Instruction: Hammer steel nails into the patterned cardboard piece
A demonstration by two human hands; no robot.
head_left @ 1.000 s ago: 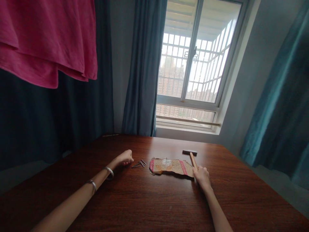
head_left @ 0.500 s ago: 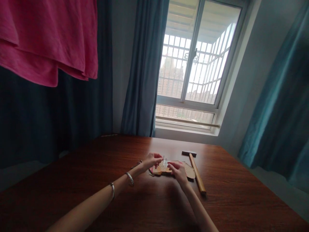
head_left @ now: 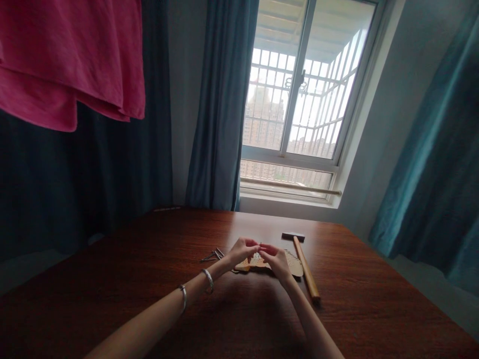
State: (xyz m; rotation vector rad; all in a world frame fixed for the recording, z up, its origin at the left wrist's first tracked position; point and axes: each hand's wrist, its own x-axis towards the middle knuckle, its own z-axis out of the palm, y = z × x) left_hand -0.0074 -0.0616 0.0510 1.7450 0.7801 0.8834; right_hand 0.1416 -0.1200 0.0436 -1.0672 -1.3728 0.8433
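Note:
My left hand and my right hand meet above a flat tan piece with a jagged far edge. Fingers of both hands are pinched together around a thin upright nail, whose tip pokes up between them. Much of the tan piece lies hidden beneath the hands. Its underside and material are hard to make out. Several loose nails lie on the table left of my left hand. A hammer with a wooden handle rests just right of the tan piece, its dark head pointing away.
The brown wooden table reaches back to a wall with a barred window. A pink cloth hangs at upper left, before dark blue curtains. Two silver bangles circle my left wrist and forearm.
My two hands have come together, fingertips closing around the thin nails that stood visible between them. My left hand moved right, uncovering more of the loose nails on the table.

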